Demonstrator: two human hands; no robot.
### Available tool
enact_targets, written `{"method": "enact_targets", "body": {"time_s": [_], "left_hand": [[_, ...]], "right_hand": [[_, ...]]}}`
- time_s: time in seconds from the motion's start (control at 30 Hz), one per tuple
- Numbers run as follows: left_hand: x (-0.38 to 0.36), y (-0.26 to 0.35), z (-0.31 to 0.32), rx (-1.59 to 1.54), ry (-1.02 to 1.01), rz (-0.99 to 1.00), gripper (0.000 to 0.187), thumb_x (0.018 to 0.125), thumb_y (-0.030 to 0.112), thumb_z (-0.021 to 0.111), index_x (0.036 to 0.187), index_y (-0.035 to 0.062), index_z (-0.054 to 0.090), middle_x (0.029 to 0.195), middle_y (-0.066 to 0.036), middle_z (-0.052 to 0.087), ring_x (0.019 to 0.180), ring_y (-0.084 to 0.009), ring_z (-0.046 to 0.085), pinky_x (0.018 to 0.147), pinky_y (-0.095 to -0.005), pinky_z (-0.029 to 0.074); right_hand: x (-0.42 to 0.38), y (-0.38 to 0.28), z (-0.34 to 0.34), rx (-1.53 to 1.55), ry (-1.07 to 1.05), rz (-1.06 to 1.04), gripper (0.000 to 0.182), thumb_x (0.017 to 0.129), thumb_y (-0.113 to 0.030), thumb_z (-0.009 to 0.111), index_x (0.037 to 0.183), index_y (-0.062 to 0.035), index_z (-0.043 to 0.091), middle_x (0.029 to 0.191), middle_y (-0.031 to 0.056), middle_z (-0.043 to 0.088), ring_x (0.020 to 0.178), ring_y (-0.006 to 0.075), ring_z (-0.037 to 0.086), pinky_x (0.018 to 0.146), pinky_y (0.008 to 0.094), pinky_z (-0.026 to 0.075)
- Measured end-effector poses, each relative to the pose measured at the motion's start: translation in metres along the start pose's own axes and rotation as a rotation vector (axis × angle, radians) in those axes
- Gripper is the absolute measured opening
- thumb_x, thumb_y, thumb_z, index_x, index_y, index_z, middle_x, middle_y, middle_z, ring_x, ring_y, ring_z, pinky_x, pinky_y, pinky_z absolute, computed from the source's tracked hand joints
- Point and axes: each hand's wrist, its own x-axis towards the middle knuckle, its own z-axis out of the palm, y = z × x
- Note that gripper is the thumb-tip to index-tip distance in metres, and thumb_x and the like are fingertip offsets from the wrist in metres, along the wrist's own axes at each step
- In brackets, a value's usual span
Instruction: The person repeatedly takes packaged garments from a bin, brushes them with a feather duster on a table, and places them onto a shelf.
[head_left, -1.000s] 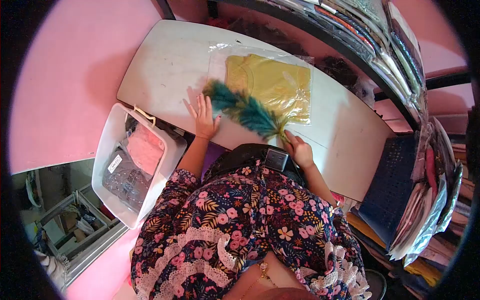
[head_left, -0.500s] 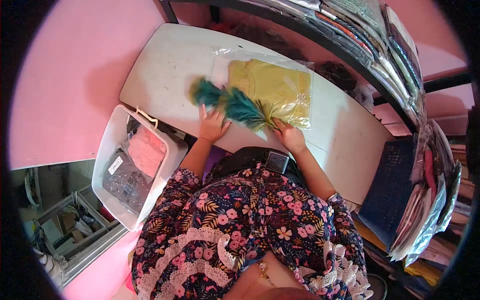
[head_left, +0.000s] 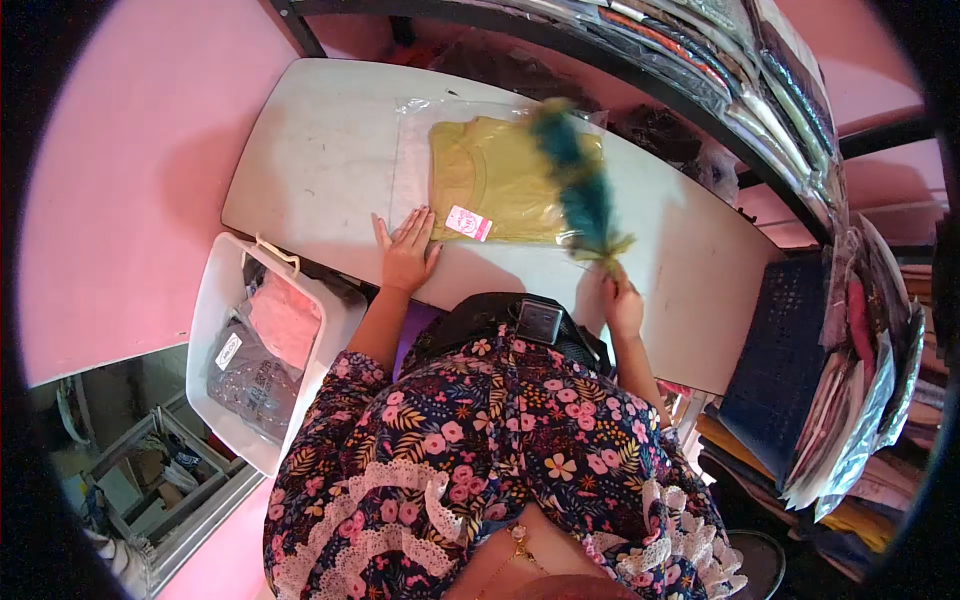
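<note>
A folded yellow-green garment [head_left: 495, 170] lies inside a clear plastic bag [head_left: 412, 155] on the white table [head_left: 320, 140]. A white and pink tag [head_left: 468, 223] shows at the garment's lower left part. My left hand [head_left: 407, 250] rests with fingers spread at the bag's lower left edge. My right hand [head_left: 622, 303] is closed round the end of a teal feather duster [head_left: 578, 185], to the right of the bag. The duster's feathers are blurred and cover the right part of the garment.
A white bin [head_left: 225, 380] with bagged clothes stands left of the table. Toward the right are a blue basket [head_left: 765, 370] and stacked bagged garments [head_left: 860, 390]. A dark metal shelf [head_left: 690, 110] holding more packages runs along the far side.
The duster has swung from the left over to the right side of the bag, with my right hand moving right. The tag now shows. My left hand lies flatter beside the bag.
</note>
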Motion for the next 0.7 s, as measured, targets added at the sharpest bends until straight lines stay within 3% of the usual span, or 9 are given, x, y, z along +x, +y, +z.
{"method": "enact_targets", "body": {"time_s": [0.1, 0.23, 0.4, 0.43, 0.5, 0.53, 0.57, 0.63, 0.7], "left_hand": [[-0.002, -0.003, 0.000, 0.038, 0.016, -0.010, 0.056, 0.079, 0.030, 0.057, 0.130, 0.0110, 0.045, 0.133, -0.003, 0.047, 0.125, -0.0160, 0.041, 0.106, -0.0609, 0.004], [-0.003, -0.003, -0.006, 0.080, 0.069, -0.003, 0.049, 0.080, 0.029, 0.056, 0.125, 0.0115, 0.051, 0.127, -0.002, 0.053, 0.118, -0.0161, 0.047, 0.106, -0.0607, 0.004], [0.021, -0.002, -0.017, -0.053, 0.021, -0.166, 0.035, 0.080, 0.026, 0.058, 0.112, 0.0121, 0.059, 0.115, -0.003, 0.059, 0.108, -0.0197, 0.053, 0.106, -0.0584, 0.009], [0.033, -0.004, -0.021, -0.034, -0.066, -0.261, 0.032, 0.080, 0.026, 0.059, 0.109, 0.0120, 0.061, 0.115, -0.005, 0.058, 0.109, -0.0223, 0.051, 0.106, -0.0552, 0.013], [0.055, -0.019, -0.019, -0.012, -0.148, -0.361, 0.029, 0.080, 0.025, 0.061, 0.105, 0.0119, 0.062, 0.115, -0.006, 0.057, 0.110, -0.0248, 0.050, 0.107, -0.0521, 0.016], [0.067, -0.031, -0.009, -0.067, 0.011, -0.301, 0.035, 0.078, 0.026, 0.063, 0.109, 0.0096, 0.059, 0.118, -0.009, 0.054, 0.114, -0.0266, 0.046, 0.106, -0.0490, 0.018], [0.078, -0.042, 0.001, -0.122, 0.170, -0.240, 0.041, 0.077, 0.027, 0.066, 0.113, 0.0073, 0.057, 0.122, -0.012, 0.052, 0.118, -0.0285, 0.043, 0.106, -0.0459, 0.021], [0.105, -0.057, 0.017, -0.093, 0.264, -0.282, 0.051, 0.075, 0.030, 0.068, 0.116, 0.0044, 0.053, 0.124, -0.016, 0.049, 0.122, -0.0295, 0.039, 0.106, -0.0449, 0.022], [0.116, -0.061, 0.018, -0.065, 0.357, -0.325, 0.061, 0.073, 0.034, 0.071, 0.119, 0.0015, 0.048, 0.126, -0.019, 0.047, 0.125, -0.0304, 0.035, 0.105, -0.0439, 0.023]], "right_hand": [[0.001, -0.009, -0.005, 0.188, 0.126, -0.094, 0.040, 0.085, -0.024, 0.056, 0.124, -0.0170, 0.050, 0.079, 0.0189, 0.062, 0.066, 0.0390, 0.060, 0.059, 0.0480, 0.049], [-0.009, -0.022, -0.006, 0.001, -0.114, -0.178, 0.043, 0.085, -0.026, 0.055, 0.127, -0.0196, 0.048, 0.083, 0.0181, 0.061, 0.066, 0.0381, 0.060, 0.058, 0.0476, 0.050], [-0.006, 0.055, 0.001, -0.070, 0.066, 0.287, 0.042, 0.089, -0.039, 0.047, 0.126, -0.0194, 0.048, 0.077, 0.0222, 0.063, 0.061, 0.0406, 0.060, 0.051, 0.0495, 0.047], [-0.008, 0.057, -0.023, -0.092, -0.008, 0.448, 0.042, 0.089, -0.042, 0.045, 0.124, -0.0183, 0.051, 0.081, 0.0233, 0.063, 0.063, 0.0419, 0.060, 0.054, 0.0510, 0.047], [-0.020, 0.091, -0.037, 0.096, 0.171, 0.402, 0.040, 0.087, -0.034, 0.050, 0.121, -0.0148, 0.053, 0.084, 0.0262, 0.061, 0.076, 0.0388, 0.062, 0.066, 0.0501, 0.048], [-0.020, 0.088, -0.057, -0.228, 0.115, 0.437, 0.038, 0.085, -0.028, 0.053, 0.119, -0.0105, 0.055, 0.092, 0.0238, 0.062, 0.082, 0.0371, 0.061, 0.071, 0.0467, 0.048], [-0.015, 0.086, -0.067, -0.227, 0.121, 0.434, 0.038, 0.085, -0.028, 0.053, 0.119, -0.0105, 0.055, 0.092, 0.0238, 0.062, 0.082, 0.0371, 0.061, 0.071, 0.0467, 0.048], [-0.005, 0.084, -0.078, -0.427, 0.750, 0.205, 0.035, 0.085, -0.020, 0.054, 0.117, -0.0067, 0.058, 0.099, 0.0204, 0.062, 0.088, 0.0345, 0.061, 0.078, 0.0417, 0.048], [0.025, 0.072, -0.076, -0.181, 0.704, 0.110, 0.034, 0.085, -0.018, 0.055, 0.118, -0.0054, 0.057, 0.101, 0.0196, 0.063, 0.089, 0.0333, 0.061, 0.080, 0.0404, 0.047]]}}
